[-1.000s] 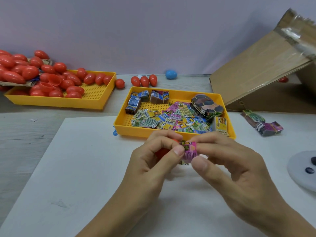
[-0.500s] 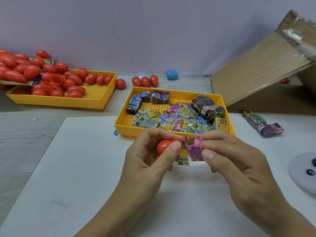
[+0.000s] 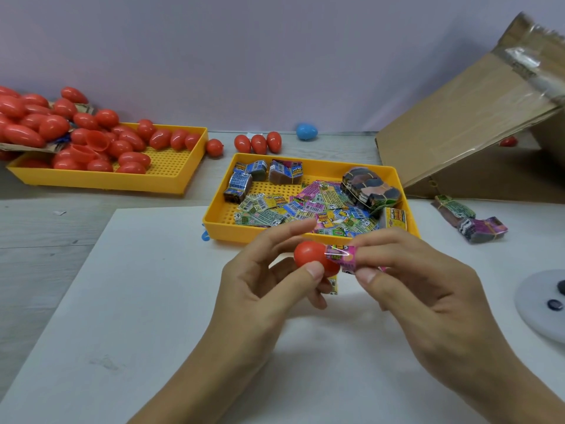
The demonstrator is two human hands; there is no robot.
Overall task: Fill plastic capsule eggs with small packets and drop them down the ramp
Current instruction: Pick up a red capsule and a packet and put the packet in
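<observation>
Red egg half [image 3: 308, 255] is pinched by left hand [image 3: 260, 289]; pink packet [image 3: 342, 255], light and crinkly, is pinched by right hand [image 3: 422, 289]. Egg judged slippery; rim grip advised.

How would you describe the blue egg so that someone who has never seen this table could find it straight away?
Start at the cardboard ramp on the right, then look left along the back edge of the table, by the wall. The blue egg lies there alone, just right of a row of three red eggs. It is the only blue egg; every other egg in view is red.
</observation>
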